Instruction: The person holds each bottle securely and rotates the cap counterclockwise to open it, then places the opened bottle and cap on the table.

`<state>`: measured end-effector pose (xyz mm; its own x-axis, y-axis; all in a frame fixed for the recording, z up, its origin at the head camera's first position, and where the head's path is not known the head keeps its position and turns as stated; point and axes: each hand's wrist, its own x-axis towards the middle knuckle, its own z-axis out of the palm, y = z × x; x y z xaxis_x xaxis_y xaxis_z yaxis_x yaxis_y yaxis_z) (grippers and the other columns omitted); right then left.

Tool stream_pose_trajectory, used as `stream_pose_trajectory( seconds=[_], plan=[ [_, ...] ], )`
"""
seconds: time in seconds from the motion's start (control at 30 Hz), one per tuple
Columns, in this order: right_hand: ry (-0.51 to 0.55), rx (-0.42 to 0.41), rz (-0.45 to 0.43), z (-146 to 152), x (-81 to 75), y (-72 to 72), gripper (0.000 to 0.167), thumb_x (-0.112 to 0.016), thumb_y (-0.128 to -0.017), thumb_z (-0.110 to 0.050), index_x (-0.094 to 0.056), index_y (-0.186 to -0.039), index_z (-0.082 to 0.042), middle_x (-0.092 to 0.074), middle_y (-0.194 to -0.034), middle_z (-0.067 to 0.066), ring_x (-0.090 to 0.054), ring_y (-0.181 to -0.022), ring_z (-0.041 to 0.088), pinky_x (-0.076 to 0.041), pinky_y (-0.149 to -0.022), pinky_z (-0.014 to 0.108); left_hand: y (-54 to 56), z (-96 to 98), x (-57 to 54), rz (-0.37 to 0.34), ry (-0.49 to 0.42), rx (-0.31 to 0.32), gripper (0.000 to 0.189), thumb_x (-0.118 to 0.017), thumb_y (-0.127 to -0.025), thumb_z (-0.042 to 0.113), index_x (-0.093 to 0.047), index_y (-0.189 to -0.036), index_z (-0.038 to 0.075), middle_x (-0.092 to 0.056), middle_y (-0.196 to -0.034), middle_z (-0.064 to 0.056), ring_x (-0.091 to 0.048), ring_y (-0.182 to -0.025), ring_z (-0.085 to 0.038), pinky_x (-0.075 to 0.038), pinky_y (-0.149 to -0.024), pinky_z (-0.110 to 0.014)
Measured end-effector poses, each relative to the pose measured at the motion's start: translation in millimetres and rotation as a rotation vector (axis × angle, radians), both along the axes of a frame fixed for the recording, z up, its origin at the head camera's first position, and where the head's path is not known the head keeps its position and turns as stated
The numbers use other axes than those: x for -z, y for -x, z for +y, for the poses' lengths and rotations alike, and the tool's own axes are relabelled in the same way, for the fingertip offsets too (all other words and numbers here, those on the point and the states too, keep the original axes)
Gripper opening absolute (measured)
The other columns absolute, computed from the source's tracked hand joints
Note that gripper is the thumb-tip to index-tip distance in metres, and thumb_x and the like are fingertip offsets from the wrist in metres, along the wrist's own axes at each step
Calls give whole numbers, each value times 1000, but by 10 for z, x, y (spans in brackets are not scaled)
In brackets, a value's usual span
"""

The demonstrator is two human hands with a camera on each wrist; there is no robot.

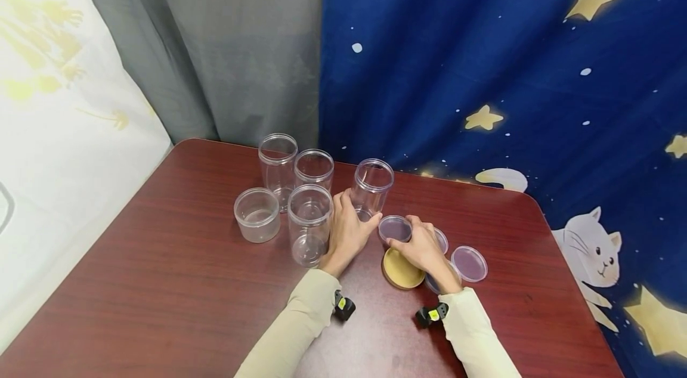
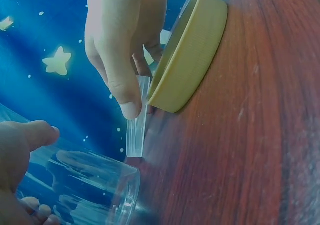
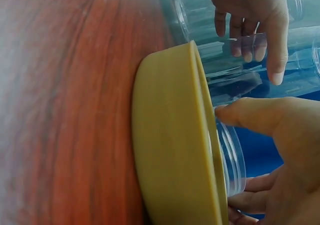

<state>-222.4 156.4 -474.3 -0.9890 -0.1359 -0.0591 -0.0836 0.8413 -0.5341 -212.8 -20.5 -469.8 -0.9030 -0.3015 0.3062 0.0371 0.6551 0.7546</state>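
Note:
My left hand point(image 1: 349, 229) holds a tall clear plastic jar point(image 1: 374, 178) low on its side, thumb on the near face and fingers behind. The jar stands upright and lidless on the table; its rounded base point(image 2: 127, 197) shows in the left wrist view. My right hand point(image 1: 424, 244) pinches a clear round lid point(image 1: 395, 228) by its edges, thumb on one side and fingers on the other. That lid's ridged rim point(image 3: 234, 160) shows just past a yellow lid point(image 3: 170, 135) in the right wrist view. The yellow lid point(image 1: 404, 269) lies hollow side up below my right hand.
Left of my left hand stand several open clear containers, among them a tall jar point(image 1: 310, 229) and a short wide one point(image 1: 257, 217). Right of my right hand lies a clear lid point(image 1: 469, 263); others are partly hidden under that hand. Curtains point(image 1: 429, 68) hang behind the table.

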Motion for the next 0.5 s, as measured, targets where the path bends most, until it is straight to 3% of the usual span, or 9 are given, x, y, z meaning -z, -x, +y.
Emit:
stream_pose_trajectory(
  seconds=[0.5],
  plan=[
    [-26, 11, 6, -53, 9, 3, 78, -79, -79, -34, -46, -136, 7, -55, -131, 25, -41, -121, 38, -39, -100, 52, -19, 6, 12, -37, 14, -14, 83, -85, -71, 42, -49, -134, 2, -55, -125, -17, -59, -109, -36, -45, -95, -48]
  ],
)
